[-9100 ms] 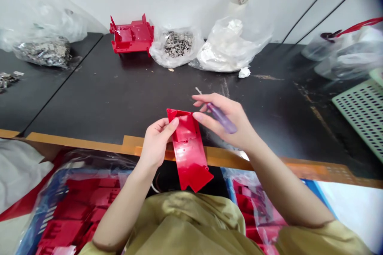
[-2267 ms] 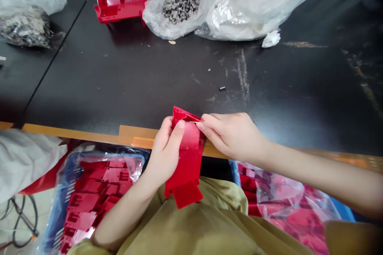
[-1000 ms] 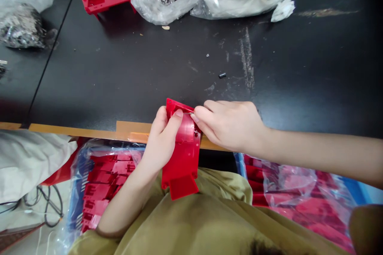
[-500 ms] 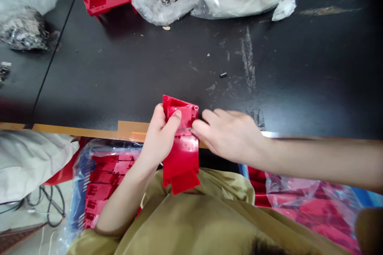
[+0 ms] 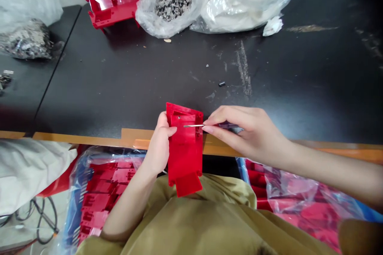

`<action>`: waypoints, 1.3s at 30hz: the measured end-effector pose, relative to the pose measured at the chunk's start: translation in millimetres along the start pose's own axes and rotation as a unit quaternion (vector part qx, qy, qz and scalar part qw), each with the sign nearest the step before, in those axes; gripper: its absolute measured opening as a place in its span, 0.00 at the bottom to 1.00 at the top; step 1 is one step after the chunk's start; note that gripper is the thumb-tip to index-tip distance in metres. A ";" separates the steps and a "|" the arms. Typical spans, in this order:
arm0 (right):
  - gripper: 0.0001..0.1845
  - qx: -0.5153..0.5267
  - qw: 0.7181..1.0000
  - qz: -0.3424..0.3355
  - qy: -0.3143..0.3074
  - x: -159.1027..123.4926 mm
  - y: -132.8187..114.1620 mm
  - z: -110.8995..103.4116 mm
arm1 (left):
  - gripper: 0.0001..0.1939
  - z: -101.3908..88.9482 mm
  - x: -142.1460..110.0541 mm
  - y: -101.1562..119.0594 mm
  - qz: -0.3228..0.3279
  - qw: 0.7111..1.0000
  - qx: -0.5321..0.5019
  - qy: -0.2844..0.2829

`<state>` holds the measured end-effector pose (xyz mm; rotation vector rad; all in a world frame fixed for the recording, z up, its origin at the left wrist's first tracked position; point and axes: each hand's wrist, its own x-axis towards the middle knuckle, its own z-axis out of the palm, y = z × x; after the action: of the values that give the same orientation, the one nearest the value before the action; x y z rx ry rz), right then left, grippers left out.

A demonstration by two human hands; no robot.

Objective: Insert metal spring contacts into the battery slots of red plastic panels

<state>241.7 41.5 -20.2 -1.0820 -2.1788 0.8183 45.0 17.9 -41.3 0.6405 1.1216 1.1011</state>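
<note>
The loose top (image 5: 209, 227) is olive-khaki and creased, its short sleeves (image 5: 97, 244) leaving both forearms (image 5: 131, 203) bare.

Parts bag (image 5: 161, 28) on table (image 5: 134, 81), behind panel (image 5: 185, 155); left crate (image 5: 74, 201), right crate (image 5: 243, 171) below.

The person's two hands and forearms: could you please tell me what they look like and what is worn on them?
The left hand and right hand are ungloved, with no ring, watch or bracelet visible. The left forearm and right forearm are uncovered. An olive-yellow sleeve shows by the left elbow, matching the top.
</note>
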 end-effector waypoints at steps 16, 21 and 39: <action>0.08 0.017 0.997 0.069 0.010 12.1 -7.9 5.3 | 0.10 -10.0 -3.1 -6.4 0.046 0.996 0.037 -0.071; 0.09 -0.014 0.998 0.060 -0.005 13.6 -11.6 1.7 | 0.16 -9.5 -3.1 -8.3 0.053 0.994 0.066 -0.064; 0.12 -0.074 0.996 0.031 -0.027 21.0 -12.3 7.7 | 0.13 -10.5 -1.1 -13.4 0.085 0.987 0.138 -0.016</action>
<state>219.5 50.8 -11.7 -1.2192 -2.2907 0.7301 40.0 10.9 -56.1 0.9828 1.2190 1.0835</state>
